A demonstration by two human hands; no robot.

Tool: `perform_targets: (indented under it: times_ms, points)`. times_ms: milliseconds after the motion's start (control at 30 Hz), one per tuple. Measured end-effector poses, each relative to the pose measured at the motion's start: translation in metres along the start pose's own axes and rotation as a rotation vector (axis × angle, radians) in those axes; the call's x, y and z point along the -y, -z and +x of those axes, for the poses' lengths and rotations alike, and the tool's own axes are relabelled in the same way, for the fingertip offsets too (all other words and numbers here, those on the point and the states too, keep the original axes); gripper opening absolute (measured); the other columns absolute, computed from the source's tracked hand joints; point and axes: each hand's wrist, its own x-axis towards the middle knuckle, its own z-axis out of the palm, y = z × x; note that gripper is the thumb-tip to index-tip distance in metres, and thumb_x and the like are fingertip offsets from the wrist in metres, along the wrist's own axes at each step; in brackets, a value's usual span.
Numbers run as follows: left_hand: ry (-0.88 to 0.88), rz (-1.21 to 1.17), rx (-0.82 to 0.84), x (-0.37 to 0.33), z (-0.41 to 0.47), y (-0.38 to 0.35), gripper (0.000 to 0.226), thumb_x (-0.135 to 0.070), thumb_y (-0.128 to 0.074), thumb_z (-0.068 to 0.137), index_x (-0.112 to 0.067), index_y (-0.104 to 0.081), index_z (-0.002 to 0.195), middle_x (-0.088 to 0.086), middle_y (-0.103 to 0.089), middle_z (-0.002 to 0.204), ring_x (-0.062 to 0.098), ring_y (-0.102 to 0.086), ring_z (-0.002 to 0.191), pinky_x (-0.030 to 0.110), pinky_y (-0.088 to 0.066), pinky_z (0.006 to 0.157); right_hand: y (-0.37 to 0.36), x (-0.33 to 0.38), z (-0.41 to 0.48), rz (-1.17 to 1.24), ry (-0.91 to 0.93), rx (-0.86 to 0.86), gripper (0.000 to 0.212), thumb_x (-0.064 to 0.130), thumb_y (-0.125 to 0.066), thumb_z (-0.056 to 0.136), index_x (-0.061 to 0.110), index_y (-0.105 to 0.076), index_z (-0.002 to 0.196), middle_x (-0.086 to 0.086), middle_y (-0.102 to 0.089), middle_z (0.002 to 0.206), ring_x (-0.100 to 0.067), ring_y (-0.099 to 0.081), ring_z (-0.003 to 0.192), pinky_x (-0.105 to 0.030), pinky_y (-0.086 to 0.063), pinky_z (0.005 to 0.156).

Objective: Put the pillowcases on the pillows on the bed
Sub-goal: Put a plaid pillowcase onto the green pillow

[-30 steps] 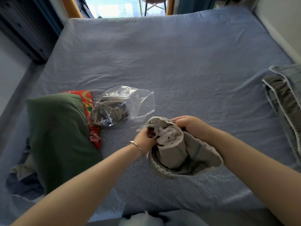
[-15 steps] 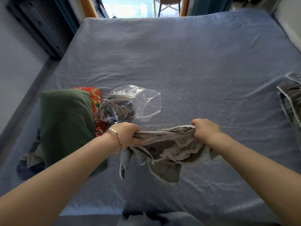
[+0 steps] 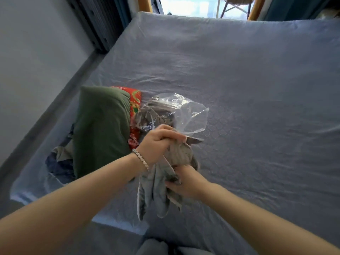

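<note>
A grey pillowcase [image 3: 158,188] hangs bunched above the near part of the blue bed [image 3: 239,80]. My left hand [image 3: 158,144] grips its top end in a fist. Just below, my right hand [image 3: 185,183] holds the cloth lower down. A dark green pillow [image 3: 101,129] lies at the left of the bed, with a red patterned pillow [image 3: 135,105] showing behind its right edge. A clear plastic bag [image 3: 176,113] with more grey fabric inside sits just beyond my hands.
Dark blue and beige cloth [image 3: 60,162] is crumpled under the green pillow near the bed's left corner. A grey wall [image 3: 36,61] runs along the left. At the far end stand a window and a chair [image 3: 235,4].
My hands were spread apart sideways with the pillowcase stretched between them; now they are together, left above right, and the cloth hangs down. The view has swung left.
</note>
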Motion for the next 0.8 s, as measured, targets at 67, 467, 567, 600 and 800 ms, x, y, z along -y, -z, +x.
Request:
perform_targets:
  times_ms: [67,467,567,600,800]
  points:
    - [0.004,0.264,-0.081,0.017,0.01,0.029,0.037,0.013,-0.044,0.087,-0.002,-0.06,0.117,0.008,-0.049,0.113,0.01,-0.049,0.105,0.008,-0.036,0.095,-0.011,0.004,0.015,-0.01,-0.085,0.054,0.027,0.034,-0.053,0.091,0.011,-0.061,0.104,-0.01,-0.065,0.101,-0.028,-0.059,0.094,-0.021,-0.034,0.067]
    - [0.526,0.782,-0.103,0.196,0.054,0.215,0.067,0.001,-0.054,0.081,-0.014,-0.03,0.142,0.011,-0.047,0.125,0.03,-0.054,0.107,0.036,-0.043,0.092,-0.051,0.047,0.179,0.077,-0.398,0.01,0.022,0.029,-0.051,0.092,0.015,-0.067,0.097,-0.002,-0.068,0.096,-0.016,-0.058,0.085,-0.029,-0.047,0.074]
    - [0.545,0.857,-0.215,0.239,0.08,0.262,0.018,-0.011,-0.064,0.08,-0.006,-0.063,0.097,0.012,-0.039,0.132,0.029,-0.045,0.116,0.035,-0.04,0.097,-0.063,0.049,0.269,0.134,-0.506,-0.149,0.023,0.026,-0.053,0.09,0.011,-0.066,0.102,-0.007,-0.067,0.103,-0.022,-0.061,0.094,-0.034,-0.049,0.084]
    - [0.576,0.856,-0.25,0.248,0.087,0.273,0.009,-0.015,-0.068,0.078,-0.01,-0.065,0.085,0.011,-0.031,0.141,0.028,-0.036,0.126,0.037,-0.036,0.103,-0.067,0.047,0.296,0.126,-0.533,-0.185,0.027,0.028,-0.055,0.089,0.008,-0.064,0.105,-0.009,-0.066,0.107,-0.024,-0.06,0.098,-0.033,-0.048,0.085]
    - [0.79,0.423,-0.294,0.326,0.139,0.337,0.025,-0.031,-0.084,0.06,-0.021,-0.062,0.051,0.012,-0.045,0.137,0.031,-0.048,0.116,0.041,-0.04,0.104,-0.106,0.024,0.448,0.305,-0.872,-0.118,0.118,0.062,-0.069,0.069,0.007,-0.002,0.149,-0.015,-0.021,0.152,-0.033,-0.028,0.137,-0.043,-0.031,0.111]
